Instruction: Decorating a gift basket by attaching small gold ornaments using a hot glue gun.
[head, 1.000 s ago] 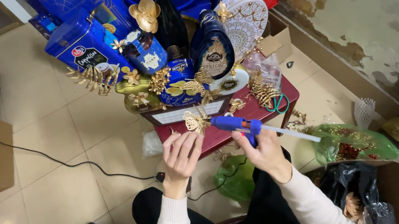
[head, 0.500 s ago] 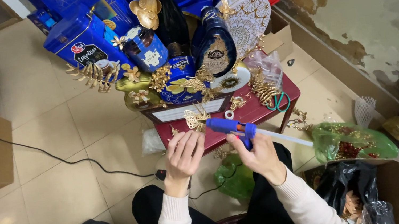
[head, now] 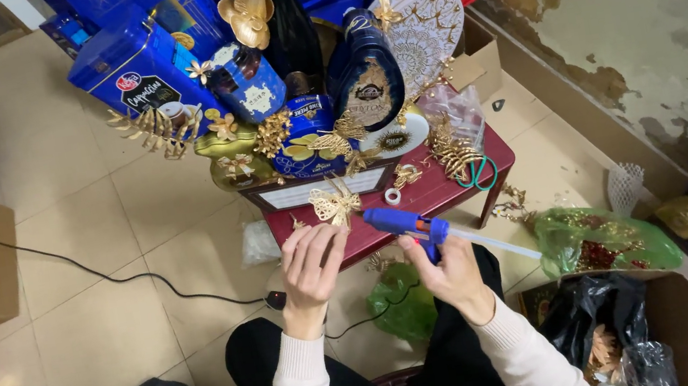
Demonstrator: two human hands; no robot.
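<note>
Blue glue gun (head: 410, 224) sits in the right hand (head: 451, 273), grip clenched round its handle, nozzle now nearer the gold butterfly ornament (head: 335, 206) than 1 second ago. Left hand (head: 310, 268) has crept up to that ornament, fingers curled on its lower edge at the low red desk (head: 455, 188). Looks like gluing is close. Behind: blue tins (head: 142, 69), dark bottle (head: 292, 20), 1 black cord (head: 97, 276) on the floor.

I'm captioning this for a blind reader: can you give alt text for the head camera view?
A seated person's right hand holds a blue glue gun beside the left hand, over a small dark red table. Behind stands a gift arrangement of blue tins, a dark bottle and gold ornaments.
</note>
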